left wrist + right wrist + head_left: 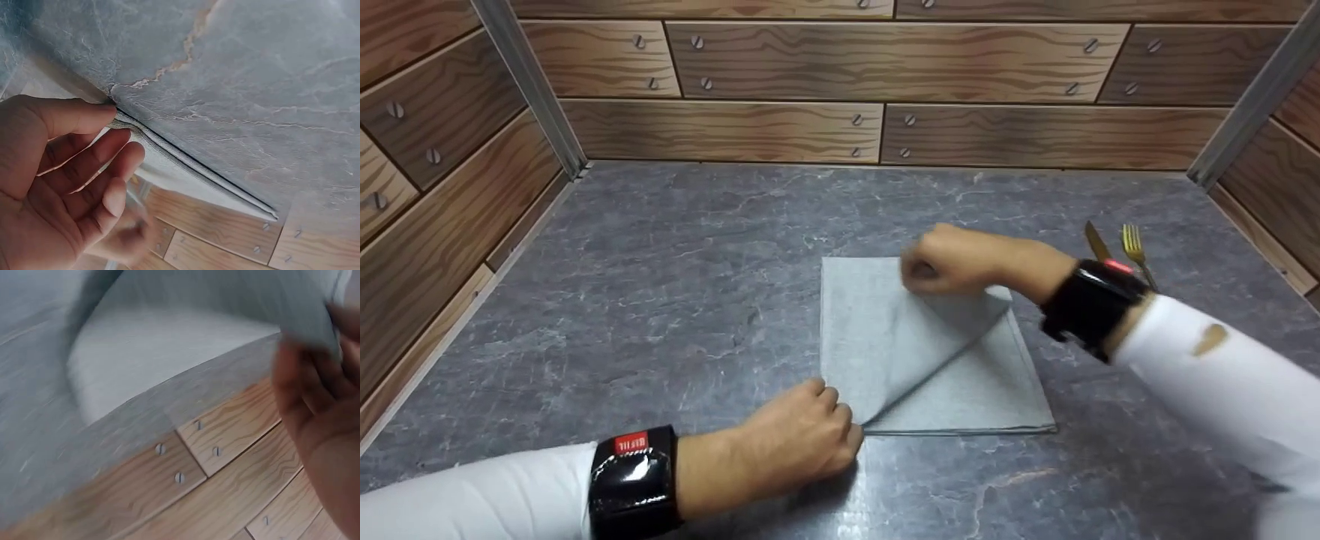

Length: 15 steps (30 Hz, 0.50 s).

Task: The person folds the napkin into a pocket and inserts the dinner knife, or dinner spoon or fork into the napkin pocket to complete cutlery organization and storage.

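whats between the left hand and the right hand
In the head view, the gray cloth lies between the left hand and the right hand; no other object shows in that stretch.

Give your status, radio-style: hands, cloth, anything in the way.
Left hand pinching near-left corner. Right hand holding raised flap. Cloth layered, diagonal edge showing. Knife and fork off to the right, apart from cloth; no obstruction seen.

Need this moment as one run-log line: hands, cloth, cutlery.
left hand: pinches grey cloth near-left corner | right hand: holds raised part, blurred | knife, fork: right of cloth, partly hidden
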Tool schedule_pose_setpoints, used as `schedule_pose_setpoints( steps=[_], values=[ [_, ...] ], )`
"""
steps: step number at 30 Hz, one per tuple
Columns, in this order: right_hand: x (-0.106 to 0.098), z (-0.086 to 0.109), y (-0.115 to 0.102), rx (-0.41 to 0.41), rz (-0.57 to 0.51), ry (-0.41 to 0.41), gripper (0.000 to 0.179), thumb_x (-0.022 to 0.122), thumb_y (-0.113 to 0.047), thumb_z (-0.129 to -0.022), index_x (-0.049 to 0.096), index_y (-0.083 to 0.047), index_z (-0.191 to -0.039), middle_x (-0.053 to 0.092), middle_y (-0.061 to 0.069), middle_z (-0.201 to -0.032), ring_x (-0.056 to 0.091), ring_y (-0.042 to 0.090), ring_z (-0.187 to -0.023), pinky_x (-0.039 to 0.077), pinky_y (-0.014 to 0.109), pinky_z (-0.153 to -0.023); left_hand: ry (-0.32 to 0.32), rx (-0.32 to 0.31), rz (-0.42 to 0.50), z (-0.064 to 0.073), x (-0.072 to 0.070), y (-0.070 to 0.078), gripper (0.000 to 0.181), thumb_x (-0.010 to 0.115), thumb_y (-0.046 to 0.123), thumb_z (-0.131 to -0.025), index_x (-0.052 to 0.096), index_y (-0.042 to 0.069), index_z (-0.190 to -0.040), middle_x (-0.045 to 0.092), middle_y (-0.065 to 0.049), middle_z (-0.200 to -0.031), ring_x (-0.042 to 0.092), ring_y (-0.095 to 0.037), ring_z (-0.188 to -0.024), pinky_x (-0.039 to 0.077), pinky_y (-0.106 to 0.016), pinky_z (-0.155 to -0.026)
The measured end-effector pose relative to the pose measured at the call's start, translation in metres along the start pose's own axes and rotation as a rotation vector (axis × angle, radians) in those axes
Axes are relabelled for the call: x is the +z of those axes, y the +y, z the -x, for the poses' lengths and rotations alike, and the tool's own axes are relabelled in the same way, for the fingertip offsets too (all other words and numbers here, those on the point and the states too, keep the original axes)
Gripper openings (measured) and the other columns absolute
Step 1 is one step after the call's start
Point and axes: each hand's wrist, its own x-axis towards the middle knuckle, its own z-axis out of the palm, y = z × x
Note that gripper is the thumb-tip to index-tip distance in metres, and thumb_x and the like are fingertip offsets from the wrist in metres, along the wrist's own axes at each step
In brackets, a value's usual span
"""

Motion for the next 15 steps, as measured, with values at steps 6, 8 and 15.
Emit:
schedule_pose_setpoints(
  steps=[6, 8, 15],
  values=[
    [0.039, -0.064, 0.071, -0.042, -0.042, 0.223, 0.009, 0.077, -0.015, -0.105, 0.084, -0.012, -0.109, 0.089, 0.006, -0.108, 0.083, 0.027, -0.099, 0.070, 0.045, -0.098, 0.020, -0.003, -0.008, -0.005, 0.000, 0.002, 0.013, 0.086, 0.034, -0.100, 0.076, 0.028, -0.106, 0.078, 0.012, -0.084, 0.063, -0.008, -0.069, 0.048, -0.024, -0.066],
    [0.058, -0.082, 0.097, -0.021, -0.058, 0.253, 0.008, 0.078, -0.016, -0.105, 0.085, -0.016, -0.109, 0.089, 0.002, -0.109, 0.081, 0.023, -0.099, 0.068, 0.040, -0.098, 0.023, -0.002, -0.025, -0.007, -0.001, 0.002, 0.009, 0.084, 0.032, -0.100, 0.077, 0.028, -0.103, 0.078, 0.012, -0.083, 0.062, -0.007, -0.069, 0.048, -0.024, -0.064],
    [0.061, -0.093, 0.057, 0.158, -0.088, 0.142, 0.013, 0.075, -0.001, -0.101, 0.083, -0.002, -0.111, 0.087, 0.018, -0.116, 0.078, 0.036, -0.104, 0.066, 0.057, -0.102, -0.024, -0.038, 0.005, -0.013, -0.001, 0.004, 0.005, 0.082, 0.022, -0.099, 0.082, 0.024, -0.095, 0.073, 0.011, -0.078, 0.056, -0.010, -0.066, 0.042, -0.025, -0.063]
  ],
)
